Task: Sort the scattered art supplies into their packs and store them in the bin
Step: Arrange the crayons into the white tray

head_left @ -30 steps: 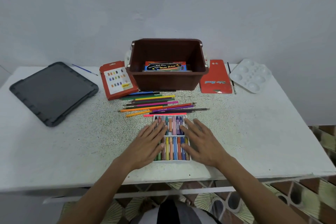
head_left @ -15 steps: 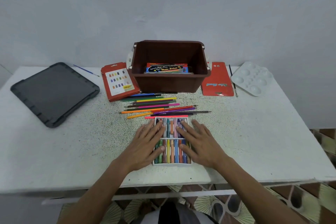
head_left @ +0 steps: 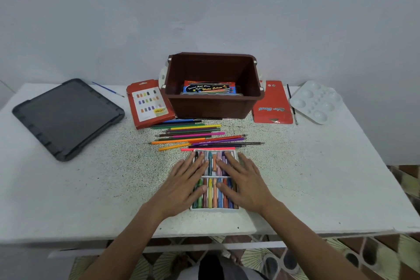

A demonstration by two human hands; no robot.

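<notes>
Head view: crayon tray near the front edge of the speckled table, just before the loose coloured pencils, short of the brown bin. Left hand and right hand laid flat on the crayons, fingers straight, grasping nothing. Likely light and slightly flexible: thin white moulded plastic, waxy sticks loose in two rows. Best taken by both side rims and kept level, since tilted it probably spills. Probably meant for the red card sleeve left of the bin.

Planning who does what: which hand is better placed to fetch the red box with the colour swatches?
Left, probably. The red box lies left of the bin, on the left hand's side. The right hand would have to cross over the left arm; it could steady the crayon tray.
</notes>
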